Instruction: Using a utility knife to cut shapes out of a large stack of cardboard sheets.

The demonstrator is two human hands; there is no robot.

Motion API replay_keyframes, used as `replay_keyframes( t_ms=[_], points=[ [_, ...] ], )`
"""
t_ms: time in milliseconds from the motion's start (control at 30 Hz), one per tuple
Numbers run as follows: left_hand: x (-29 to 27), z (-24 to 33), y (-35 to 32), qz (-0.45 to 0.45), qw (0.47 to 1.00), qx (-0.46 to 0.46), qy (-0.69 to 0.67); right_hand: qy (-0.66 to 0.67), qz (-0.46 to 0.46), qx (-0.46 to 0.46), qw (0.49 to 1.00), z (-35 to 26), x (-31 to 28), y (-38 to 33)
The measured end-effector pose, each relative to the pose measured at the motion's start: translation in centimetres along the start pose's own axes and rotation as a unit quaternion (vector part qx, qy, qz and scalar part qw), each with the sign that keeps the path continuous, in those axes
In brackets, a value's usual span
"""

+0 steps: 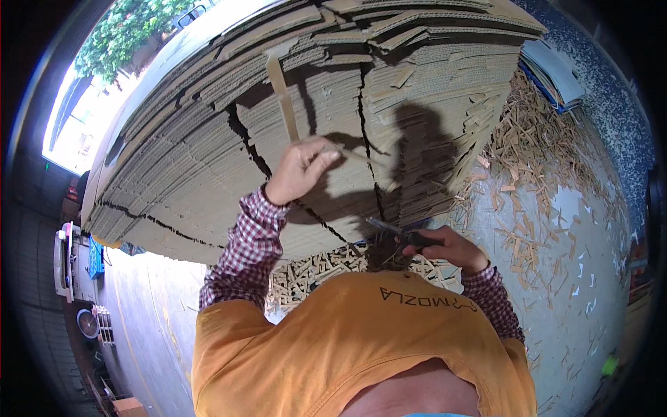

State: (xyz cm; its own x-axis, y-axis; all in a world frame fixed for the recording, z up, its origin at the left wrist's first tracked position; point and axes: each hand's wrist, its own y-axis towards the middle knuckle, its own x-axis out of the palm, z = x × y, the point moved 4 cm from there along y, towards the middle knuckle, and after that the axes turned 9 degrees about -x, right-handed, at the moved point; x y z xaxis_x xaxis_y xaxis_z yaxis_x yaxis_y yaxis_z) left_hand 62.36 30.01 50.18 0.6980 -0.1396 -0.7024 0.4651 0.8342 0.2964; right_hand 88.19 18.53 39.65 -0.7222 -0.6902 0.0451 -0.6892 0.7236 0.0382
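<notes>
Cardboard strip (281,94) between left fingers (321,158) (pinched).

Big cardboard stack (313,104) sits ahead, left hand (300,170) resting on it — right hand (445,247) lower, nearer the body. Offcut scraps (542,153) litter the floor (590,292) to the right.

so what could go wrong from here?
1. The right hand holds a dark bladed tool aimed towards the left forearm; a slip could likely cut it.
2. The left hand pinches a thin cardboard strip on the cracked cardboard stack; the strip may tear or loosen neighbouring sheets.
3. Cardboard scraps cover the floor, so footing could slip.
</notes>
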Motion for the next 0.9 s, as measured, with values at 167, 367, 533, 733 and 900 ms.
replay_keyframes(
  t_ms=[167, 367, 533, 733, 900],
  points=[
    [3.3, -4.1, -4.5, -0.047, 0.982, -0.110, -0.149, 0.016, 0.041, -0.163, 0.986, -6.2, -0.6, 3.7],
    [2.8, 2.8, -1.1, 0.142, 0.964, 0.058, -0.219, -0.161, 0.154, -0.138, 0.965, -11.2, -1.7, 10.4],
    [3.9, 4.0, 1.6, 0.202, 0.952, 0.093, -0.212, -0.137, 0.196, -0.212, 0.947, -11.9, -2.5, 13.1],
    [8.1, 2.7, 1.0, 0.116, 0.943, -0.053, -0.307, -0.263, 0.150, -0.243, 0.922, -5.1, -1.8, 13.2],
    [9.7, 1.8, -1.3, 0.125, 0.960, -0.013, -0.250, -0.179, 0.092, -0.138, 0.970, -3.4, -2.3, 11.4]
  ],
)
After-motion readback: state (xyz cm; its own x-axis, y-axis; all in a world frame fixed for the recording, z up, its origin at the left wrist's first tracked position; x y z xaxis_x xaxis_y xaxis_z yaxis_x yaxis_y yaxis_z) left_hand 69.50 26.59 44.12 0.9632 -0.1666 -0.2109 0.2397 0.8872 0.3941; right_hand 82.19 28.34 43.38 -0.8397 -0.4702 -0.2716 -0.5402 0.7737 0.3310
